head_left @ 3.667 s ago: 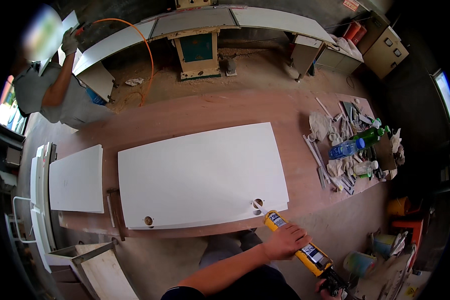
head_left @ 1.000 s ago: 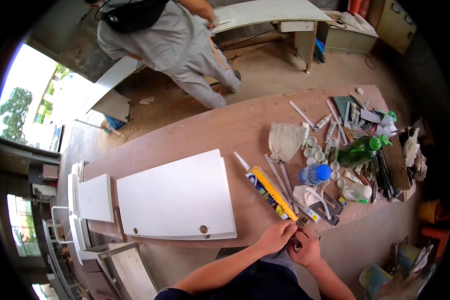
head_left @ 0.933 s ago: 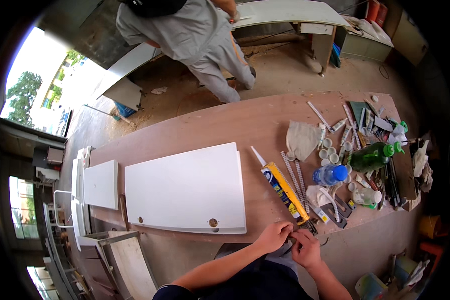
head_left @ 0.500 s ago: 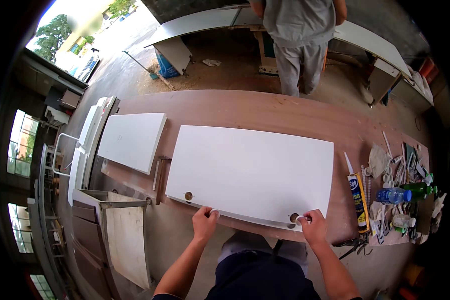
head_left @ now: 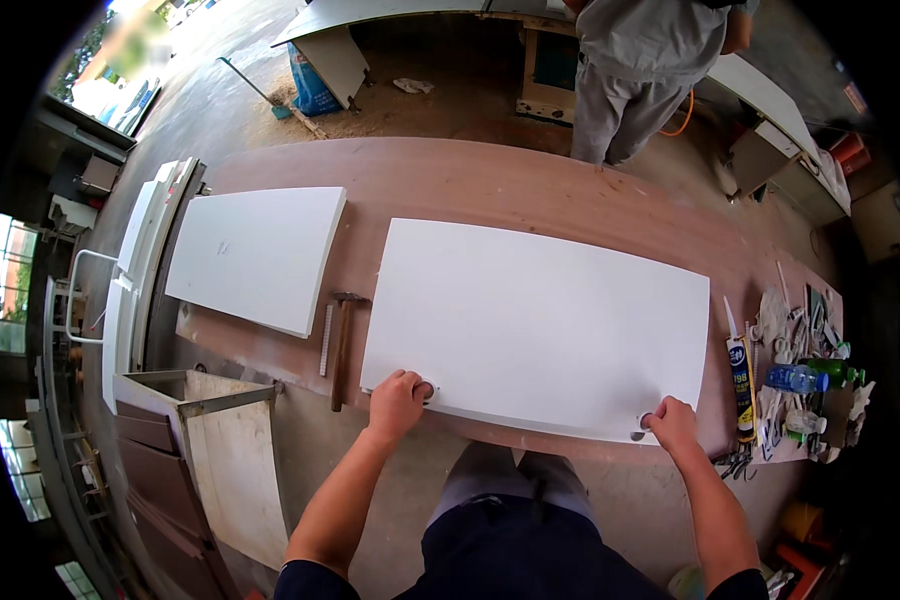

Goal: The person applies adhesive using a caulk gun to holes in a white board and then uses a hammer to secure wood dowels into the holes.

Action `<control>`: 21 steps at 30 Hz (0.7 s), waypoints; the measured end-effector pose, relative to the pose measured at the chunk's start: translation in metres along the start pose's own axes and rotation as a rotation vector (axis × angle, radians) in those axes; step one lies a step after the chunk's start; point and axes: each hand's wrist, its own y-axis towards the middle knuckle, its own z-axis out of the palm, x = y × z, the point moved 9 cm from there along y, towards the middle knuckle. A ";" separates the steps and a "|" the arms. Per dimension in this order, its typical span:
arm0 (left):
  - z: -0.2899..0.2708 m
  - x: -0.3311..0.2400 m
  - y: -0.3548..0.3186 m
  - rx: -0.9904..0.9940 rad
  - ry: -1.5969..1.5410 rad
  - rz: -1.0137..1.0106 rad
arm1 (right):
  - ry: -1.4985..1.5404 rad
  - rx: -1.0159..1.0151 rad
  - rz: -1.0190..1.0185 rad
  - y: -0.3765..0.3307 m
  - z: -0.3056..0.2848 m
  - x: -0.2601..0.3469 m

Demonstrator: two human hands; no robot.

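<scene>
A long white cabinet panel (head_left: 540,320) lies flat on the brown work table before me, with a round hole near each end of its near edge. My left hand (head_left: 397,404) is closed, its fingertips at the left hole (head_left: 429,391). At the right hole (head_left: 646,422), my right hand (head_left: 674,426) has its fingers pinched together over the panel's edge. Whatever the fingers grip is mostly covered by them and too small to name. Left of the panel lie a hammer (head_left: 342,345) and a narrow ruler-like strip (head_left: 326,340).
A smaller stack of white panels (head_left: 255,255) sits at the table's left. On the right are a sealant tube (head_left: 741,385), a blue-tinted bottle (head_left: 795,378) and scattered tools. An open-topped cabinet box (head_left: 232,440) stands at lower left. A person in grey (head_left: 640,70) stands beyond the table (head_left: 450,170).
My left hand has come up from the panel's edge to the left hole, and a small white piece seen there is now hidden. The view has shifted; the person beyond has turned slightly.
</scene>
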 end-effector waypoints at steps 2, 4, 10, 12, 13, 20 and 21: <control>0.003 -0.002 0.008 0.120 0.067 -0.003 | -0.102 0.068 0.017 0.004 -0.004 0.002; 0.008 0.000 0.017 0.271 0.151 -0.057 | -0.245 0.145 -0.002 0.010 -0.005 0.010; 0.004 -0.025 0.043 0.396 0.509 0.044 | -0.452 0.239 -0.048 0.012 0.007 0.021; 0.009 -0.026 0.040 0.369 0.563 0.113 | -0.428 0.242 -0.019 0.011 0.011 0.017; 0.011 -0.027 0.038 0.355 0.588 0.149 | -0.395 0.233 0.014 0.010 0.011 0.014; 0.008 -0.024 0.046 0.514 0.547 0.022 | -0.287 0.267 0.049 0.009 0.005 0.012; 0.008 -0.026 0.047 0.515 0.561 0.020 | -0.291 0.278 0.044 0.007 0.005 0.007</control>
